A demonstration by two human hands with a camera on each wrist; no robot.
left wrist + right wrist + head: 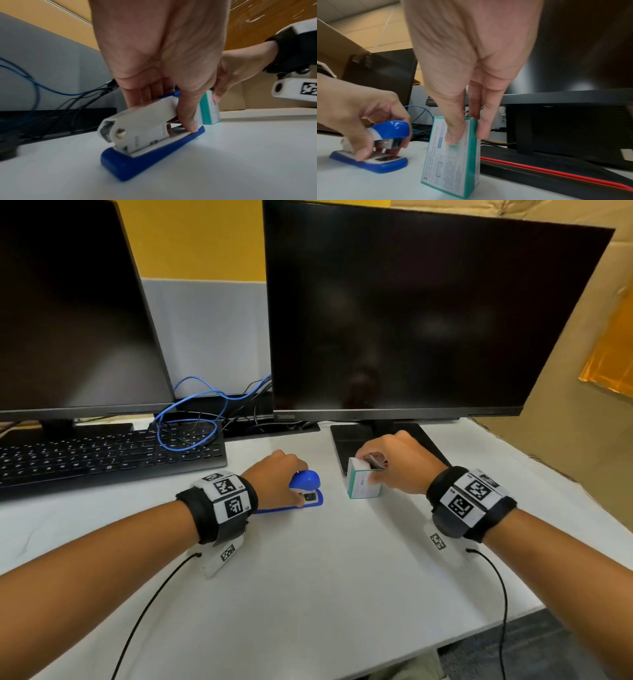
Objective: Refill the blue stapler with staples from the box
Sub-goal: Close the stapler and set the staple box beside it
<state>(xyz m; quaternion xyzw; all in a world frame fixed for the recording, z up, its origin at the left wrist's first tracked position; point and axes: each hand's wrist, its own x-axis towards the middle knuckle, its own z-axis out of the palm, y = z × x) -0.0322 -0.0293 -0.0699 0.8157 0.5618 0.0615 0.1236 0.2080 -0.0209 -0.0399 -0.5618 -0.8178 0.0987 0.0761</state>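
**Two hands, one on the stapler, one on the box**

From the head view, the left hand [279, 479] grips the blue stapler [303, 491] on the white desk [308, 577], fingers over its top and thumb down at the base. Just beside it the right hand [397, 465] pinches the staple box [361, 482], which stands upright on the desk.

From the left wrist, the left hand [163, 60] wraps the stapler [149, 142]: fingers on the white upper arm, thumb tip pressed to the blue base. The box [208, 108] stands just past the thumb.

From the right wrist, the right hand [471, 60] holds the box [452, 155] near its top, thumb on the printed face, fingers on the far side. The stapler [385, 142] sits near that hand, its jaw slightly parted, under the left hand [356, 115].
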